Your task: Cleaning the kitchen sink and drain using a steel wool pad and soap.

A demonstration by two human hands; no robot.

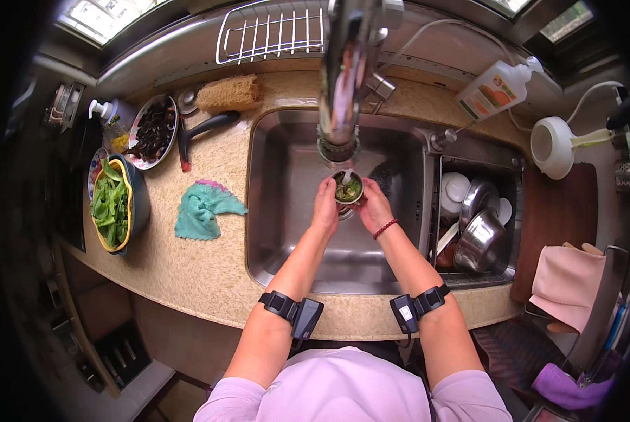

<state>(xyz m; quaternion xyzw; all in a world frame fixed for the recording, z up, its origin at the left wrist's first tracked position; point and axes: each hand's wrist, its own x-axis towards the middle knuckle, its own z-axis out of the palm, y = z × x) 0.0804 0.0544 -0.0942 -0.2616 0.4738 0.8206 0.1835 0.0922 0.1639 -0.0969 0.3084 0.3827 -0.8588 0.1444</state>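
My left hand (325, 207) and my right hand (374, 207) hold a small round metal cup or strainer basket (361, 194) between them, over the stainless steel sink basin (286, 227). Green leafy scraps (350, 191) lie in it. Directly above is the chrome faucet (338, 116), and a stream of water (347, 174) falls into the container. Part of the drain (345, 213) shows just below the hands. The fingers hide much of the container's outer wall, so I cannot tell whether it has holes.
Left on the counter are a teal cloth (201, 211), a peeler-like black-handled tool (209, 125), a plate of dark fungus (154, 132) and a basket of green leaves (112, 205). At right, a dish rack (435, 232) holds metal bowls (481, 240); a bottle (497, 89) stands behind.
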